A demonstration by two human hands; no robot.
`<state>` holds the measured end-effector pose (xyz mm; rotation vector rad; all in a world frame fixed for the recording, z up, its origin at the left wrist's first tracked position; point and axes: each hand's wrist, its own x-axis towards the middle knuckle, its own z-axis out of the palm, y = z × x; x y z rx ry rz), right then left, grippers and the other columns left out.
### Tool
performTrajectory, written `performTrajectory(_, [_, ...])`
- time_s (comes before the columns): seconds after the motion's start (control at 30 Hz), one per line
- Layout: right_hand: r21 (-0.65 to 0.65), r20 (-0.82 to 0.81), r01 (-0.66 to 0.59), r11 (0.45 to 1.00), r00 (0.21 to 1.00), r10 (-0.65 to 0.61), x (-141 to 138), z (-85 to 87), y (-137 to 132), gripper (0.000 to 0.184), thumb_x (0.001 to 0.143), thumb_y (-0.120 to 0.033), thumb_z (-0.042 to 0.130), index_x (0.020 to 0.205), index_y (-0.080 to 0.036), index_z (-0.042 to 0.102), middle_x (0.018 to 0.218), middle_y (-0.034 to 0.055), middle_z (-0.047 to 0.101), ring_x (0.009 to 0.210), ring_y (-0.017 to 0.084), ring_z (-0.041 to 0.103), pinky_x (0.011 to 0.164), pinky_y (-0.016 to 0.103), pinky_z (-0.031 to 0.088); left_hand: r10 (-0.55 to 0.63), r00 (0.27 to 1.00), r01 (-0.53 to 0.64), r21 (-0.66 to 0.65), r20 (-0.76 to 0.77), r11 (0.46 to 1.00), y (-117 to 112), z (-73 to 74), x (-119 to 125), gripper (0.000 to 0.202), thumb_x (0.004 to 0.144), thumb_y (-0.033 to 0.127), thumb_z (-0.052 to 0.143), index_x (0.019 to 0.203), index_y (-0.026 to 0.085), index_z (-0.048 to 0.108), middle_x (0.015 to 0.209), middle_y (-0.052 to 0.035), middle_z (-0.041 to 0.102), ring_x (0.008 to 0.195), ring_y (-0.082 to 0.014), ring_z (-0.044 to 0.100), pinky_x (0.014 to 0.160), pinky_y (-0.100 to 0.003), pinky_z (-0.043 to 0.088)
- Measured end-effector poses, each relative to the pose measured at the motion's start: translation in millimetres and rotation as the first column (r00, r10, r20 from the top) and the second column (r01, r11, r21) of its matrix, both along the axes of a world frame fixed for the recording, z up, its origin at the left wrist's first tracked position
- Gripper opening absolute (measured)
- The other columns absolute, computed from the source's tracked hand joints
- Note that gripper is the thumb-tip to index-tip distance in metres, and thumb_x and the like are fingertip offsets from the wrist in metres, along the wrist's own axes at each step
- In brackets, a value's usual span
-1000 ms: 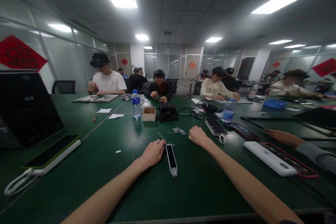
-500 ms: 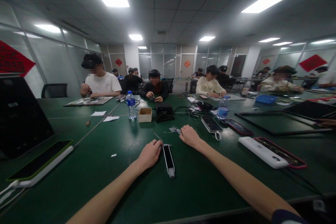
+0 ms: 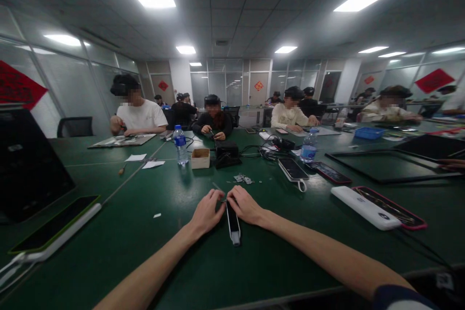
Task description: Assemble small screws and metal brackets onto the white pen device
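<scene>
A narrow, pen-shaped white device (image 3: 233,225) with a long black face lies on the green table, its grey tip toward me. At its far end my left hand (image 3: 208,211) is closed from the left, with thumb and fingertips against the device. My right hand (image 3: 246,206) comes in from the right with its fingers pinched over the same end. Anything small between the right fingertips is hidden. Just beyond my hands lies a cluster of small silvery pieces (image 3: 242,179). A thin clear strip (image 3: 217,186) lies beside the left fingers.
A small open box (image 3: 200,159) and a water bottle (image 3: 180,145) stand farther back. Phones (image 3: 293,169) and a white power bank (image 3: 364,208) lie on the right. At left are a dark monitor (image 3: 31,169) and a green-edged phone (image 3: 54,223). Several people sit around the table.
My right hand has moved left and toward me, from the small silvery pieces to the device's far end. My left hand has stayed by the device, its thumb now showing.
</scene>
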<state>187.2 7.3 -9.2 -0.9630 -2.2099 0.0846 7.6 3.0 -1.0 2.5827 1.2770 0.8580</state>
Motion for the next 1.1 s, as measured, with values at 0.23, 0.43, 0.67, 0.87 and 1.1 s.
performTrajectory(0.23, [-0.064,-0.109,-0.031,0.997,0.994,0.023,1,3.8,-3,0.011,0.09,-0.017,0.048,0.085,-0.017,0.058,0.085,0.0053,0.058,0.082,0.018,0.051,0.076,0.032,0.043,0.006,1.0,-0.006,0.027,0.001,1.0,-2,-4.2,4,0.011,0.088,0.018,0.048,0.097,0.022,0.054,0.095,-0.0021,0.058,0.084,-0.0162,0.058,0.074,-0.028,0.047])
performTrajectory(0.43, [-0.088,-0.116,-0.058,0.994,0.992,0.047,2,4.2,-4,0.013,0.088,-0.016,0.048,0.08,-0.017,0.057,0.082,0.0045,0.058,0.081,0.017,0.052,0.075,0.031,0.044,-0.023,1.0,0.022,0.073,0.002,0.997,-1,-5.4,1,0.015,0.086,0.014,0.049,0.096,0.023,0.057,0.095,-0.0017,0.061,0.085,-0.0161,0.058,0.077,-0.029,0.047])
performTrajectory(0.67, [-0.014,-0.013,-0.065,0.998,0.998,0.064,7,9.1,-3,0.014,0.088,-0.018,0.048,0.093,-0.017,0.061,0.091,0.0068,0.06,0.089,0.019,0.053,0.082,0.034,0.042,0.0,0.998,-0.002,0.039,0.064,0.999,-2,0.0,-1,0.016,0.083,0.013,0.047,0.091,0.02,0.058,0.09,-0.003,0.06,0.081,-0.0162,0.058,0.074,-0.028,0.047])
performTrajectory(0.87, [0.045,0.205,0.057,0.997,0.977,-0.065,28,13.5,7,0.015,0.081,-0.015,0.051,0.091,-0.016,0.062,0.093,0.0079,0.06,0.09,0.021,0.053,0.084,0.037,0.04,-0.05,0.995,0.053,-0.045,0.082,0.998,5,0.2,-9,0.018,0.084,0.012,0.043,0.086,0.019,0.06,0.092,-0.0044,0.059,0.084,-0.016,0.057,0.078,-0.028,0.047])
performTrajectory(1.1, [-0.055,0.298,0.055,0.997,0.954,-0.036,32,9.0,11,0.012,0.082,-0.016,0.05,0.083,-0.016,0.062,0.084,0.006,0.061,0.079,0.018,0.053,0.075,0.032,0.04,-0.041,0.997,0.046,-0.087,0.061,0.995,12,-3.2,-10,0.019,0.086,0.013,0.041,0.087,0.019,0.059,0.091,-0.0045,0.061,0.083,-0.0164,0.057,0.076,-0.028,0.046])
